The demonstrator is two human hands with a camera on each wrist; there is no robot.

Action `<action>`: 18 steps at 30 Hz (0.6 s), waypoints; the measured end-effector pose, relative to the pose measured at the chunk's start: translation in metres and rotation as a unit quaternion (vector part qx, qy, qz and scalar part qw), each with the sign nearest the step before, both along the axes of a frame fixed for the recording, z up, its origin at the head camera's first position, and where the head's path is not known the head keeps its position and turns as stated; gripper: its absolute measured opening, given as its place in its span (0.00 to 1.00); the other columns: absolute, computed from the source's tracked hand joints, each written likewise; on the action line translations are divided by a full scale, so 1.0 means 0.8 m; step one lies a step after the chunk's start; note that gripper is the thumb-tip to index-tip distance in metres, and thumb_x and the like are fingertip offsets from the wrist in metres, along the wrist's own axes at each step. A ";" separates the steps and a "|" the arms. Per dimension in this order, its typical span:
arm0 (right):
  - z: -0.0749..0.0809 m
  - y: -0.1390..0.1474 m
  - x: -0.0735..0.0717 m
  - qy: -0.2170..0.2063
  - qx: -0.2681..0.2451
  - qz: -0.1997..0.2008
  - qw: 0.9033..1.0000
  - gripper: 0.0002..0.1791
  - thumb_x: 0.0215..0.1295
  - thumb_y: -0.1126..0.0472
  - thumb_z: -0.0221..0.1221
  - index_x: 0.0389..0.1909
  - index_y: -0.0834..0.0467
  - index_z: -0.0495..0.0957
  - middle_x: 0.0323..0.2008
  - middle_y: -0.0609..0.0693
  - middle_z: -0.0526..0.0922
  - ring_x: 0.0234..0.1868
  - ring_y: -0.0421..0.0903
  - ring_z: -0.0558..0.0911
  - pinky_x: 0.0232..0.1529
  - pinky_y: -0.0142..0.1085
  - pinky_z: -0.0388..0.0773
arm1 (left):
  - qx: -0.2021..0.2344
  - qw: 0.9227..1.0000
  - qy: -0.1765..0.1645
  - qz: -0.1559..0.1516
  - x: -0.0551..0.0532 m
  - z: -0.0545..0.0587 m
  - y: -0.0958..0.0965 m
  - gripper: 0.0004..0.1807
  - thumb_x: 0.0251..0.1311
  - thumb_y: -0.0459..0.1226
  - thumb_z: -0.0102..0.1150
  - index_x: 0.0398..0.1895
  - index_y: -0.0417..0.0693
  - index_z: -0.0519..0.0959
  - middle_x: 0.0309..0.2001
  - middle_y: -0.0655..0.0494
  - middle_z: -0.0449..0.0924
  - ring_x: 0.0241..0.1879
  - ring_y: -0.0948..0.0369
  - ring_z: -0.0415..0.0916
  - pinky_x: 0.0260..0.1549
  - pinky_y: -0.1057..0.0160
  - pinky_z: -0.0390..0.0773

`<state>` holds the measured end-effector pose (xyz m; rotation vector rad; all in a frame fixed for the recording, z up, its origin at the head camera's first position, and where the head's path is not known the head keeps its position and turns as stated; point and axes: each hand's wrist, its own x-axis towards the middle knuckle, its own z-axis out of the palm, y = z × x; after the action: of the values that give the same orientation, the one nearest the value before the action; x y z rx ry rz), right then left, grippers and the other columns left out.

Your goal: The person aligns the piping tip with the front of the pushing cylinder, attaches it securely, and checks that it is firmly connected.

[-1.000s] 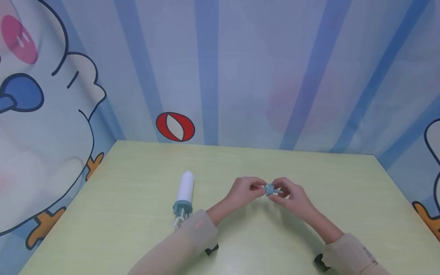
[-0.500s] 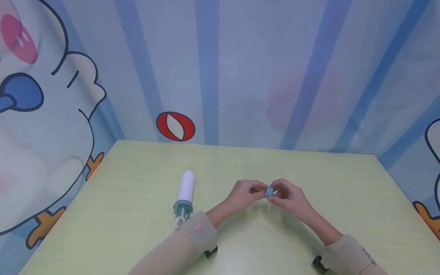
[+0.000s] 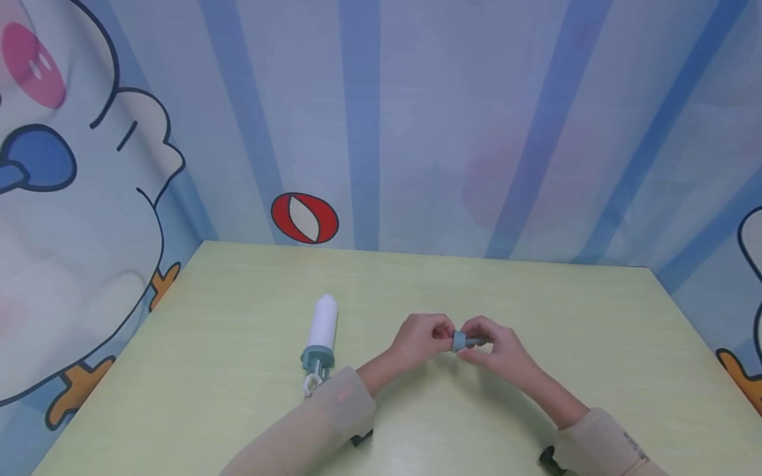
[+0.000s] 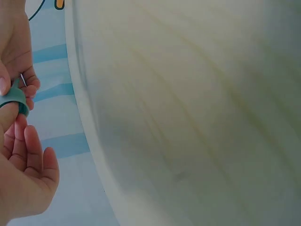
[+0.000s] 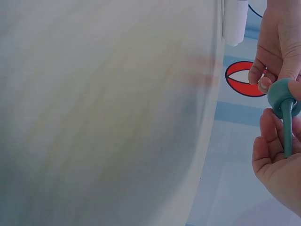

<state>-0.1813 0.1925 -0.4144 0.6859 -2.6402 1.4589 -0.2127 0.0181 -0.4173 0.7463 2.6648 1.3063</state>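
A small teal nozzle (image 3: 459,341), a round cap with a narrow tube, is held between both hands above the table. My left hand (image 3: 419,340) grips it at the cap's open end. In the left wrist view, a digit of the left hand (image 4: 23,176) reaches into the opening of the nozzle (image 4: 21,100). My right hand (image 3: 499,347) pinches the cap from the other side. The tube points toward the right palm in the right wrist view, where the nozzle (image 5: 287,127) and right hand (image 5: 277,160) show closely. Some fingertips are hidden behind the cap.
A white syringe-like cylinder (image 3: 323,322) with a teal collar (image 3: 317,357) and a pale ring-shaped handle (image 3: 311,383) lies left of the hands, close to the left sleeve (image 3: 339,403). A patterned blue backdrop (image 3: 417,132) stands behind the pale yellow-green table (image 3: 238,284).
Both hands have shifted slightly left and nearer with the nozzle. The nozzle has turned between the fingers; its tube, mostly hidden half a second ago, shows again toward the right hand.
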 end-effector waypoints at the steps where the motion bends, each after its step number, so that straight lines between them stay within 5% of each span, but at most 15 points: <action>1: 0.000 -0.001 0.001 0.001 0.004 0.002 1.000 0.12 0.51 0.62 0.62 0.37 0.58 0.73 0.33 0.49 0.79 0.34 0.36 0.78 0.35 0.36 0.74 | -0.004 1.000 0.004 0.000 0.001 0.000 0.000 0.03 0.49 0.36 0.61 0.25 0.47 0.78 0.24 0.59 0.79 0.25 0.71 0.71 0.26 0.76 0.70; 13: -0.002 -0.006 -0.001 0.009 0.026 0.001 1.000 0.11 0.52 0.63 0.61 0.36 0.58 0.73 0.31 0.50 0.78 0.24 0.36 0.68 0.25 0.28 0.69 | -0.066 0.997 0.029 0.003 0.001 -0.001 -0.010 0.05 0.52 0.42 0.59 0.29 0.52 0.79 0.25 0.64 0.79 0.25 0.73 0.71 0.25 0.76 0.68; 18: 0.003 -0.007 -0.003 0.009 0.045 -0.014 0.999 0.12 0.51 0.64 0.62 0.37 0.58 0.73 0.31 0.49 0.77 0.24 0.37 0.67 0.25 0.27 0.67 | -0.098 0.995 0.017 0.018 -0.001 0.010 -0.028 0.09 0.52 0.46 0.58 0.34 0.54 0.79 0.27 0.64 0.78 0.26 0.70 0.70 0.26 0.74 0.69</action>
<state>-0.1836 0.1873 -0.4120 0.6628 -2.7041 1.3276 -0.2136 -0.0043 -0.4094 0.7021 2.7926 1.0269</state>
